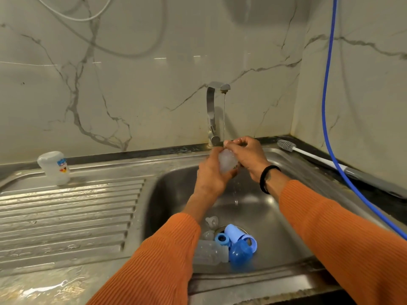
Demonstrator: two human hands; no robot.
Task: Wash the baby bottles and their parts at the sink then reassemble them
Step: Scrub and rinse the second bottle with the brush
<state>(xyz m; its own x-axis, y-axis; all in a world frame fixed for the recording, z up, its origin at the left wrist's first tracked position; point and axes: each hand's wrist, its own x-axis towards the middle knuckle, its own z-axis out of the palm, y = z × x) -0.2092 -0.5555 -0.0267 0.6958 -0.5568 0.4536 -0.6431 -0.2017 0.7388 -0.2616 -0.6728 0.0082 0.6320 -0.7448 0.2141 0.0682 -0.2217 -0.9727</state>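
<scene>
Under the tap (214, 111), where a thin stream of water runs, I hold a clear baby bottle (226, 161). My left hand (211, 175) grips its body from below. The fingers of my right hand (246, 154) pinch its top end. In the sink basin (275, 216), near the drain, lie another clear bottle (209, 252), clear teats (211, 222), a blue screw ring (222, 238), a light blue cap (234, 233) and a dark blue cap with handles (241, 253). A washed bottle (54, 167) stands upside down on the draining board.
The ribbed steel draining board (72, 216) lies left of the basin and is wet. A bottle brush (308, 155) rests on the counter at the back right. A blue hose (326, 106) hangs down the right wall. White cables hang at the top left.
</scene>
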